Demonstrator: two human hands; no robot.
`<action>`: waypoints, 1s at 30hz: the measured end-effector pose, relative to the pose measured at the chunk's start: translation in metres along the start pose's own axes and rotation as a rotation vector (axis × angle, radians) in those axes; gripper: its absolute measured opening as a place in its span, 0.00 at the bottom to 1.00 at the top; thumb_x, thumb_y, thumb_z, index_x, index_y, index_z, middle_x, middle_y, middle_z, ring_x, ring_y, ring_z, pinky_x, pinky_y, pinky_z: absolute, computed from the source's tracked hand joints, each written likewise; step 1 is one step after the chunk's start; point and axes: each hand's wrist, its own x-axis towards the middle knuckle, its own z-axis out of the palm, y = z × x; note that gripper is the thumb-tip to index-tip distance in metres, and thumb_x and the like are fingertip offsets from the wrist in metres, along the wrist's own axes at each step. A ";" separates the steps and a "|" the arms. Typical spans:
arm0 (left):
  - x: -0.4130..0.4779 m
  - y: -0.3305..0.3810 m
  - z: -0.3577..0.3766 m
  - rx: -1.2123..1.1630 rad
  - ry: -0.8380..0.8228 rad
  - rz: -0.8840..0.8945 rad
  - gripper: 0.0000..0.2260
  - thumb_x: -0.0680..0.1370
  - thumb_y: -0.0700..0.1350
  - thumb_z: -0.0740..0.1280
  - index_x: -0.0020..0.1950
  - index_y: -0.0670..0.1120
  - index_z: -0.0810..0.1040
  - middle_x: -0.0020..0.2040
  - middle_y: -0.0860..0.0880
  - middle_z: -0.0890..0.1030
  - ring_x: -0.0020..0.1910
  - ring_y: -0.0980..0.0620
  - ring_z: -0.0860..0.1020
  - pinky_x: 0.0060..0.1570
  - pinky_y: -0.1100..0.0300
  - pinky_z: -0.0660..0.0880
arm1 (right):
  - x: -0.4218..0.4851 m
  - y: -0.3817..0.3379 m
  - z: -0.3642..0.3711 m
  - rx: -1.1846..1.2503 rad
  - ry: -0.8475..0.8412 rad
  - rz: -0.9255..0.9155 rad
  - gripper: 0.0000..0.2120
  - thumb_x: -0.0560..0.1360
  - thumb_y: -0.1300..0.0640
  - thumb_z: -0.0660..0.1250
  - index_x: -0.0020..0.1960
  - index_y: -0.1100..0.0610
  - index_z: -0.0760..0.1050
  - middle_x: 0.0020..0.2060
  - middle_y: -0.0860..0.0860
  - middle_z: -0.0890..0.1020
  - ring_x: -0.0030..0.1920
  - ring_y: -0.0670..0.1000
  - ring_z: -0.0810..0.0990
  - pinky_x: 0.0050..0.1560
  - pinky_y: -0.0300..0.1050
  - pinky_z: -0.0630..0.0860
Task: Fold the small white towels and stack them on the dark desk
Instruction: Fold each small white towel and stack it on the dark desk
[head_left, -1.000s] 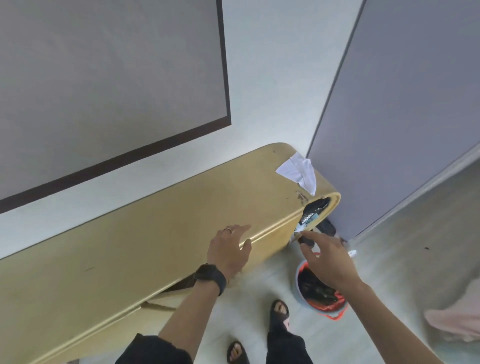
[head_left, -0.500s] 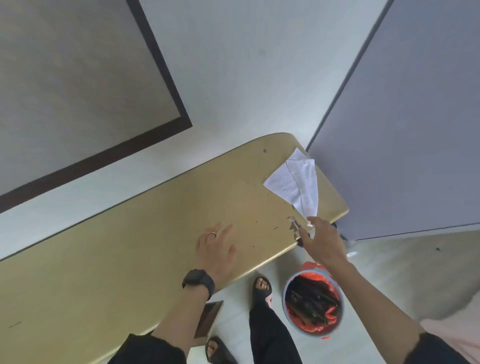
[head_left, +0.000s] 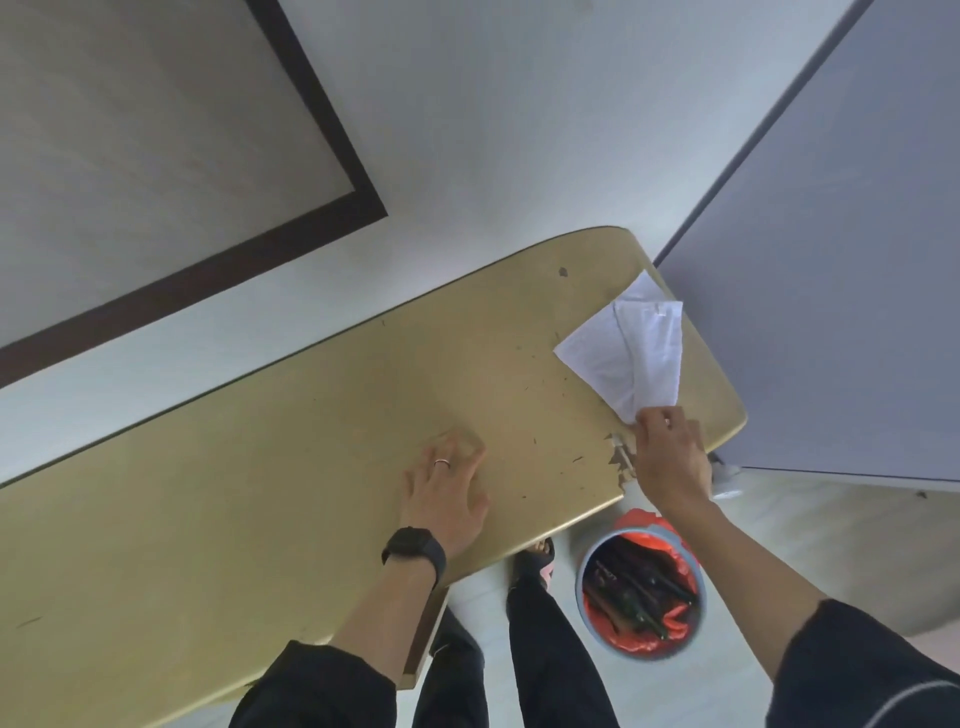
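A small white towel (head_left: 626, 352) lies partly folded over itself near the right end of a tan wooden desk (head_left: 291, 467). My right hand (head_left: 670, 460) pinches the towel's near corner at the desk's front edge. My left hand (head_left: 447, 493), with a ring and a black watch on the wrist, rests flat on the desk top with its fingers spread, well left of the towel.
A grey bin with a red liner (head_left: 641, 590) holding dark items stands on the floor below the desk's right end. A grey partition (head_left: 831, 260) rises just right of the desk, a white wall behind it. The desk edge is chipped (head_left: 621, 457) beside my right hand.
My right hand has moved up from below the desk edge to the towel and taken its near corner. My left hand slid onto the desk top. The view has tilted down over the desk.
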 end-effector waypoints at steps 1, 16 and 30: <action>0.001 -0.001 -0.003 -0.017 0.003 0.011 0.27 0.80 0.55 0.60 0.78 0.62 0.54 0.80 0.48 0.57 0.79 0.43 0.52 0.75 0.41 0.54 | 0.000 -0.006 0.000 -0.009 -0.013 -0.040 0.08 0.83 0.55 0.57 0.52 0.55 0.74 0.53 0.51 0.75 0.51 0.54 0.71 0.43 0.51 0.73; -0.067 -0.030 -0.072 -0.104 0.351 0.343 0.15 0.80 0.53 0.56 0.57 0.50 0.79 0.66 0.48 0.77 0.62 0.43 0.75 0.63 0.50 0.67 | -0.116 -0.136 -0.070 0.164 -0.261 -0.572 0.13 0.81 0.60 0.54 0.61 0.51 0.73 0.49 0.43 0.73 0.48 0.47 0.72 0.43 0.37 0.67; -0.207 -0.107 -0.095 -0.289 0.718 0.332 0.18 0.78 0.63 0.60 0.58 0.53 0.78 0.51 0.54 0.82 0.48 0.51 0.77 0.53 0.57 0.68 | -0.243 -0.243 -0.101 0.346 -0.250 -0.610 0.07 0.81 0.55 0.61 0.52 0.48 0.78 0.45 0.37 0.80 0.46 0.36 0.77 0.44 0.29 0.71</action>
